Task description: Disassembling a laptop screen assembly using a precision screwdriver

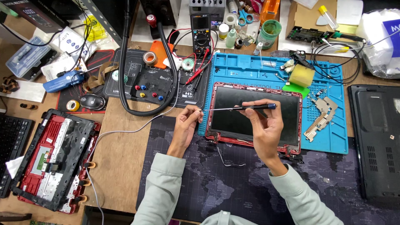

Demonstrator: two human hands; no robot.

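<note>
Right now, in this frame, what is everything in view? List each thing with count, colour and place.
screwdriver: 1, black with blue cap, held level over the screen
laptop screen: 1, black panel in red frame, on the blue mat
blue mat: 1, blue, centre right
metal hinges: 2, silver, on the blue mat
sponge: 1, yellow, top of the blue mat
multimeter: 1, black, top centre
black hose: 1, looping left of centre
mouse: 1, black, left
laptop base: 1, red, opened, lower left
black laptop case: 1, right edge
left hand: pinching the screwdriver tip
right hand: holding the handle
</note>
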